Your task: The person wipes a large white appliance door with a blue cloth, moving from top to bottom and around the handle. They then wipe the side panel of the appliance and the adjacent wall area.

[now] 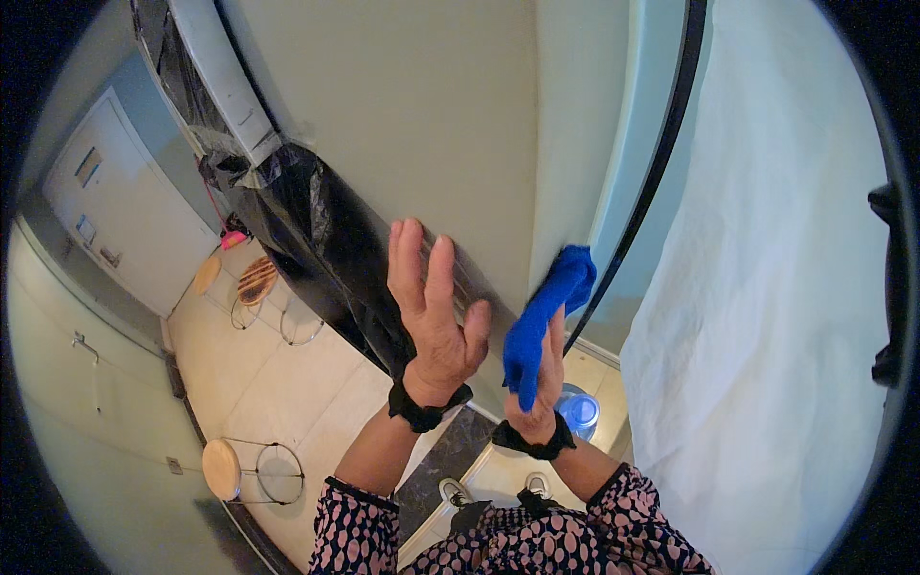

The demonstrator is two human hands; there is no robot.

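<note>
My right hand [552, 366] holds a folded blue cloth [539, 334] against or close to the corner where the pale wall [431, 108] turns. The cloth covers most of the fingers, so their grip is largely hidden. To its left, my left hand [440, 330] is raised with nothing in it, thumb and fingers apart. Its fingertips are at the wall's left edge; whether they touch it I cannot tell. Black plastic sheeting [323, 237] hangs directly beside this hand, taped near the top to a white frame [230, 86].
A white sheet [733, 287] hangs on the right, past a black strip [665, 144]. Below my right hand stands a clear blue plastic water bottle [579, 413]. A round wooden stool [221, 470] lies tipped over at lower left; more stools stand near a white door [129, 194].
</note>
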